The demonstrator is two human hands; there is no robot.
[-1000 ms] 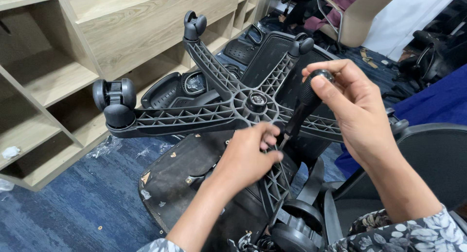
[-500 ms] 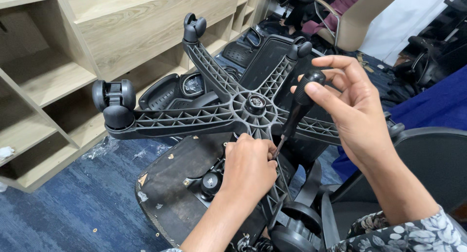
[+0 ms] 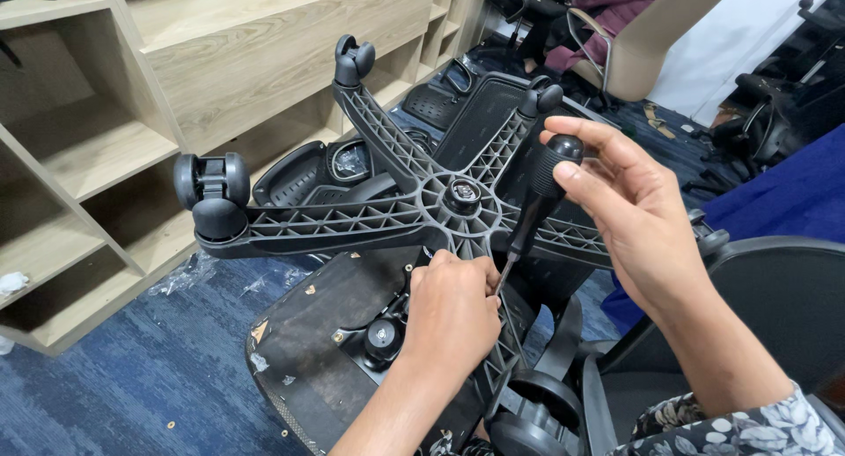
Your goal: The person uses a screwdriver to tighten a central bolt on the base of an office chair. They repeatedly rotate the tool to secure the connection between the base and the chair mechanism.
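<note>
My right hand [image 3: 634, 209] is gripping the black screwdriver [image 3: 535, 196] by its handle top, fingers pressed around it. My left hand [image 3: 453, 311], grip curled shut, is steadying the tip beneath the five-armed chair base [image 3: 387, 214], above the upturned seat underside [image 3: 326, 333]. I judge it best keeping the shaft straight, pressing down while turning.

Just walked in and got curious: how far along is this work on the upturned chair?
Looks done: the star-shaped base with casters sits on the upturned seat. In hand: the right hand holds a screwdriver, its tip down by the left hand. What is left cannot be judged; the fastener is hidden.
</note>
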